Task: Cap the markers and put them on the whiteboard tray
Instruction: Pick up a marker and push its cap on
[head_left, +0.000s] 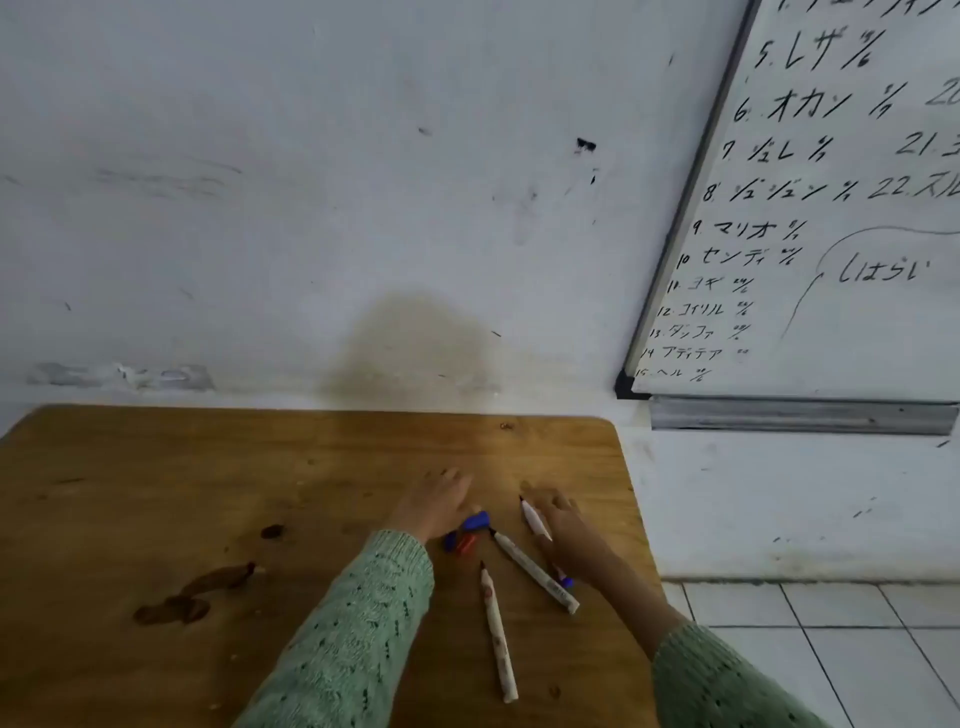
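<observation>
We are over the wooden table (156, 493), near its far right corner, and both hands are down on the top; our left hand (434, 501) lies flat with the fingers spread, gripping nothing, its thumb side just touching a blue cap (477, 521); beside that cap sit a red cap (466, 544) and a second, smaller blue cap (450, 540), bunched close together; our right hand (563, 525) is also spread and low, resting over one uncapped marker (535, 518) whose dark tip points toward the far edge; whether the fingers pinch it we cannot tell; a second uncapped marker (535, 571) lies diagonally just beside that hand, tip toward the caps; a third uncapped marker (497, 631) lies nearer the near edge, tip pointing away from us; off the table's right side, on the wall, hangs the whiteboard (831, 234) covered in writing, and its grey tray (800, 415) runs along the bottom, well apart from the markers; green knitted sleeves (353, 639) cover both forearms.
</observation>
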